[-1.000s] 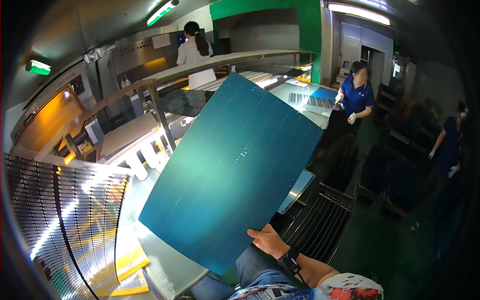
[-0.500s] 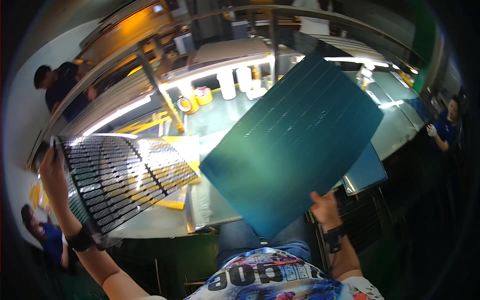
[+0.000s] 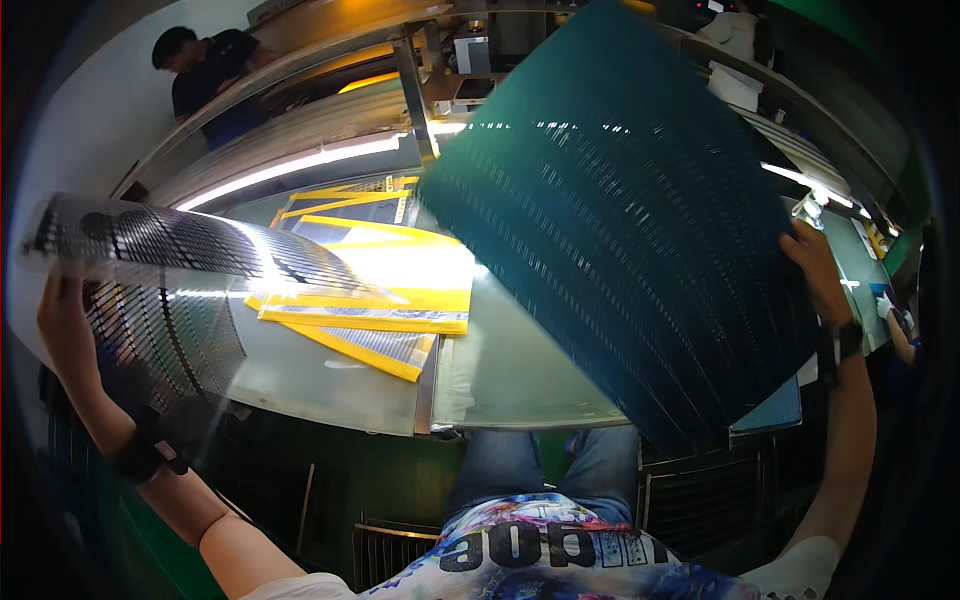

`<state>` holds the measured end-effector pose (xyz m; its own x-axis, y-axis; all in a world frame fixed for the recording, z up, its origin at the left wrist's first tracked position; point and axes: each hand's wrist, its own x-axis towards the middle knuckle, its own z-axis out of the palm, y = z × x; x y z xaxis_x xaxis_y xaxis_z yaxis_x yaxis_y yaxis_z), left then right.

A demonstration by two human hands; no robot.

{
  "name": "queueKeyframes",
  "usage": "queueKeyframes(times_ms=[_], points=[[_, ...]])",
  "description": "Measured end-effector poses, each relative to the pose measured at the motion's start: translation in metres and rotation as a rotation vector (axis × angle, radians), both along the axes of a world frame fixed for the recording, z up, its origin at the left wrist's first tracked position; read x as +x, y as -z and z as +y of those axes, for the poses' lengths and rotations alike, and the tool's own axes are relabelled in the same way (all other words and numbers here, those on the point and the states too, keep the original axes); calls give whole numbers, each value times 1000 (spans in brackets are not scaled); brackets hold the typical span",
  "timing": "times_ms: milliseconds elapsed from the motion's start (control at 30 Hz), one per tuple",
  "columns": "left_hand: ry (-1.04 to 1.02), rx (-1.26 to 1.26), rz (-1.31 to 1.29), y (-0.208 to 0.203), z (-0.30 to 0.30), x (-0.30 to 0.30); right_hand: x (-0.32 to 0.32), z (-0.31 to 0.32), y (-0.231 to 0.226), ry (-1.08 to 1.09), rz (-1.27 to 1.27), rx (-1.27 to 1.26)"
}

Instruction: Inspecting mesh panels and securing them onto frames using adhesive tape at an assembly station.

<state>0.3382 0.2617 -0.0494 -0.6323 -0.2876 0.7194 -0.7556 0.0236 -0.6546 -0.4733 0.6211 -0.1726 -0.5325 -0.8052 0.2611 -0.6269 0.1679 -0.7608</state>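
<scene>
Though patterned film (image 3: pixel 190 232) obscures their tips, the left fingers (image 3: pixel 62 293) hold it; the right fingers (image 3: pixel 806 246) grip a teal sheet (image 3: pixel 640 230).

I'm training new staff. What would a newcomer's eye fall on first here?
The big teal sheet dominates, right of centre, its edge in the right hand. At far left, the left hand holds a curved film with a dark grid. Between them, yellow-edged panels shine bright white on the table.

Sheets (image 3: pixel 430 270) lie on the table (image 3: pixel 525 375), left of the panel (image 3: pixel 640 230).
</scene>
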Motion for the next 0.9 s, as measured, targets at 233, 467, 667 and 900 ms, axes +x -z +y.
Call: queueKeyframes(times_ms=[233, 467, 667, 900], points=[[233, 182, 535, 36, 31, -66, 1, -155, 89, -359, 164, 324], [335, 176, 478, 56, 29, -191, 4, -235, 165, -419, 300, 440], [639, 165, 437, 97, 51, -280, 38, -181, 169, -488, -475, 495], [865, 492, 303, 199, 129, -341, 140, -35, 172, -598, -1551, 136]])
